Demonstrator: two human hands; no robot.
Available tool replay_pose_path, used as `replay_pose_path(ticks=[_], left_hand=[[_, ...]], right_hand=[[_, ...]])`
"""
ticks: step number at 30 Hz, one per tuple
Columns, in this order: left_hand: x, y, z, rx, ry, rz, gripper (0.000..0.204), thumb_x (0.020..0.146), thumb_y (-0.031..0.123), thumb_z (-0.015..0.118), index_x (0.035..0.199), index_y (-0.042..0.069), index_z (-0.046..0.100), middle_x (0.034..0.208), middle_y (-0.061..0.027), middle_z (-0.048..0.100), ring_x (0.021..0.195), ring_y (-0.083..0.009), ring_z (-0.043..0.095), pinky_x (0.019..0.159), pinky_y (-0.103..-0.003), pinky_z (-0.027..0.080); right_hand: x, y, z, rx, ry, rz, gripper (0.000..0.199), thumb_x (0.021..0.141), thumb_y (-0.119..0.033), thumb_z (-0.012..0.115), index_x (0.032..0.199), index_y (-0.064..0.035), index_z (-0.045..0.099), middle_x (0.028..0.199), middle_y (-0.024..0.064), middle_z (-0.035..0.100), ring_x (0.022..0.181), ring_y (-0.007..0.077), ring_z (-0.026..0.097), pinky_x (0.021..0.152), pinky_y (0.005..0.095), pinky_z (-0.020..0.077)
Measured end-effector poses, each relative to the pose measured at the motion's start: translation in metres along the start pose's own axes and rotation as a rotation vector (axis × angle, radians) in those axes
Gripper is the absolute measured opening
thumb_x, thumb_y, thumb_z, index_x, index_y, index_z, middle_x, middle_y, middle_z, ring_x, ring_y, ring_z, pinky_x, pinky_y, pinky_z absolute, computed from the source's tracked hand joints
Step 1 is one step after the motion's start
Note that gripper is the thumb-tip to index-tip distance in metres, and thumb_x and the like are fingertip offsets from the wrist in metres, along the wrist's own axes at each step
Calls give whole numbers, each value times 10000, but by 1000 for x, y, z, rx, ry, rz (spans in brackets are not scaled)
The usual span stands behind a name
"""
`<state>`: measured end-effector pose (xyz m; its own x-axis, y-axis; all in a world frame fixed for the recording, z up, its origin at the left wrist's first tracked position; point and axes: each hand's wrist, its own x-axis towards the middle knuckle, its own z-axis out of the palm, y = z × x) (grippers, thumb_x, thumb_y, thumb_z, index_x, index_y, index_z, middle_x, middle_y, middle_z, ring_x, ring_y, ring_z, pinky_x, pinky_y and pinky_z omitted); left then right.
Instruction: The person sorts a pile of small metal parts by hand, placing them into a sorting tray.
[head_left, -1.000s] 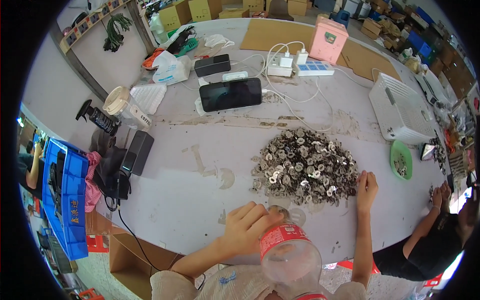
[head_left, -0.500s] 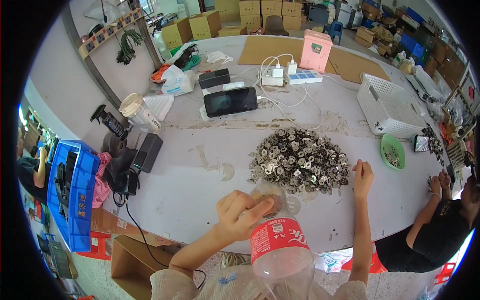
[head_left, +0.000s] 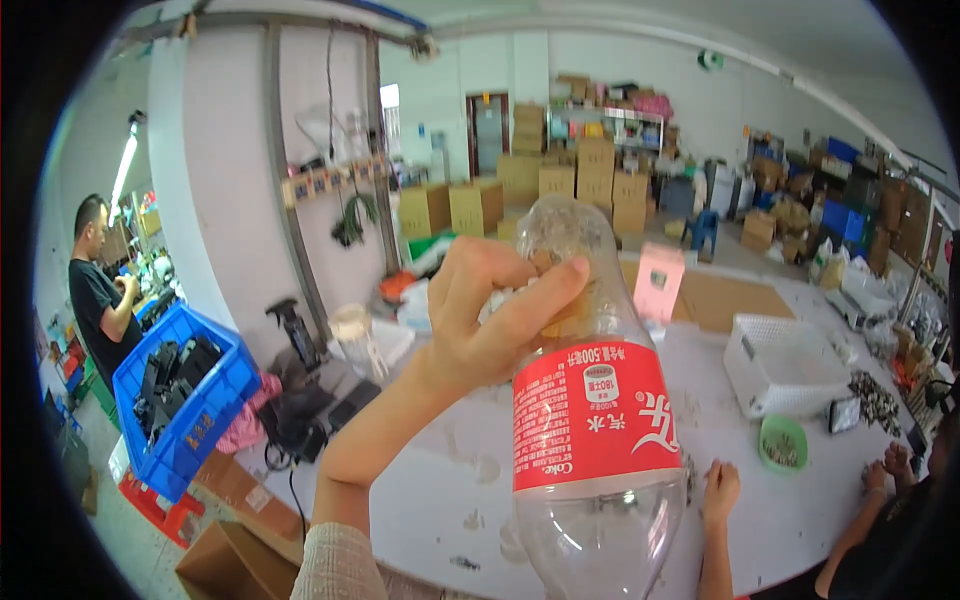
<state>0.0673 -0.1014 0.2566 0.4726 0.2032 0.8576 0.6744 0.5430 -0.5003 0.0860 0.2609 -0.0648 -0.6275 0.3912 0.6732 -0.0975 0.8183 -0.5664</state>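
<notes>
In my left hand (head_left: 490, 315) is a large clear plastic bottle (head_left: 600, 410) with a red label, held up close in front of me. My fingers and thumb close round its upper part, and the label's print stands upside down. Something yellowish shows through the plastic beside my fingers. The lower end runs out of the picture. My right hand (head_left: 721, 490) rests on the white table (head_left: 430, 510) with its fingers curled; whatever it may hold is hidden. To its right stands a green bowl (head_left: 783, 425) with small metal parts inside. The bottle covers most of the table's middle.
A white plastic basket (head_left: 785, 390) and a pink bin (head_left: 658, 283) stand on the table's far side. At the right are a co-worker's hands (head_left: 875, 475). A blue crate (head_left: 200, 440) of black parts and a spray bottle (head_left: 293, 330) are at the left.
My left hand has lifted the bottle up and nearer. The view has tilted up toward the room, and the metal pile is now hidden behind the bottle. My right hand remains on the table.
</notes>
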Motion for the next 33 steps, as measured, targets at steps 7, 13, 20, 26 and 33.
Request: replay_pose_path(ticks=[7, 13, 20, 26, 33], left_hand=[[52, -22, 0, 59, 67, 199, 423, 566, 108, 726, 979, 127, 639, 692, 1, 423, 590, -155, 433, 492, -245, 342], [73, -29, -3, 82, 124, 255, 461, 559, 65, 715, 1006, 128, 625, 701, -4, 421, 611, -158, 434, 493, -249, 338], [77, -38, -6, 133, 100, 312, 509, 535, 79, 730, 1028, 124, 613, 727, -17, 425, 635, -168, 436, 507, -260, 338], [88, -24, -6, 77, 101, 205, 588, 515, 136, 775, 1076, 121, 597, 778, -33, 427, 698, -165, 430, 553, -259, 342], [55, -8, -9, 58, -25, -13, 617, 542, 179, 781, 1126, 130, 589, 792, -49, 426, 710, -197, 433, 603, -278, 345]], right_hand=[[-3, 13, 10, -15, 58, -23, 367, 855, -126, 508, 500, -30, 506, 531, 125, 469, 576, 294, 481, 563, 404, 368], [1, 12, 14, 6, 26, -9, 362, 847, -125, 507, 497, -33, 531, 534, 125, 489, 589, 303, 494, 587, 418, 385], [5, 8, 21, 24, 42, -7, 361, 849, -125, 506, 502, -27, 529, 527, 132, 502, 602, 316, 499, 615, 434, 390], [3, 11, 16, 16, 17, 31, 303, 834, -98, 505, 541, -24, 532, 581, 131, 496, 638, 318, 492, 660, 442, 383], [-6, 27, 20, -46, 206, 75, 80, 784, 16, 466, 835, 12, 528, 798, 163, 500, 799, 333, 467, 769, 420, 369]])
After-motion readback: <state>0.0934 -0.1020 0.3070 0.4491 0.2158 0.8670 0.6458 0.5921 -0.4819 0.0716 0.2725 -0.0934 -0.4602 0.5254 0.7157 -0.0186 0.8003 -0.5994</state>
